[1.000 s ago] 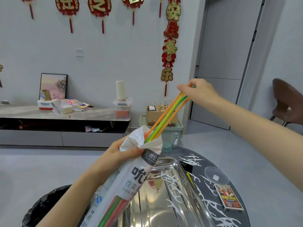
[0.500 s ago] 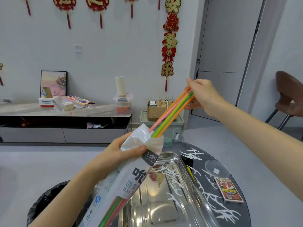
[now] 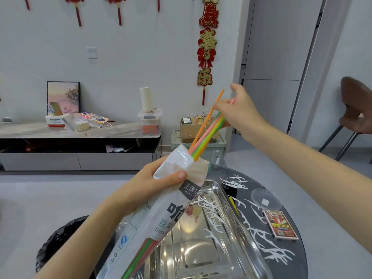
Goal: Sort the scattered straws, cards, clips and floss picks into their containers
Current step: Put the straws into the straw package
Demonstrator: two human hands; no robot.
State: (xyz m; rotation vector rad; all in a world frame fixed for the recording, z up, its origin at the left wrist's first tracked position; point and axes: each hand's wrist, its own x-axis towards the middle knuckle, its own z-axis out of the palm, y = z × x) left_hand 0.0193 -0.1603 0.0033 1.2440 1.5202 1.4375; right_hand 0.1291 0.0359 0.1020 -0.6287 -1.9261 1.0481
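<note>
The left hand (image 3: 153, 184) grips the white straw bag (image 3: 161, 220) just under its open mouth, thumb pressed across the front and fingers wrapped behind; from that grip the bag slants down toward the camera, over the near-left edge of the steel tray (image 3: 201, 256). The straws (image 3: 203, 135) rise out of the mouth, up and to the right; the right hand (image 3: 239, 109) pinches the upper ends of the pink, green and yellow ones between thumb and curled fingers, while one orange straw stands slightly apart and pokes past the fingertips. Around that pinch is open air, with wall and doorway well behind; more straws show through the bag's clear lower part, below the left grip. Beside the left thumb a dark label reads "ACE"; lower on the bag, "Drink". Under the right forearm, on the round black table (image 3: 281, 258), lie a single yellow straw (image 3: 234, 206) just beside the tray's rim, a clear round dish (image 3: 265, 200) and a card box (image 3: 280, 224) near the table's right edge; a black bin bag (image 3: 58, 242) sits below the left forearm.
</note>
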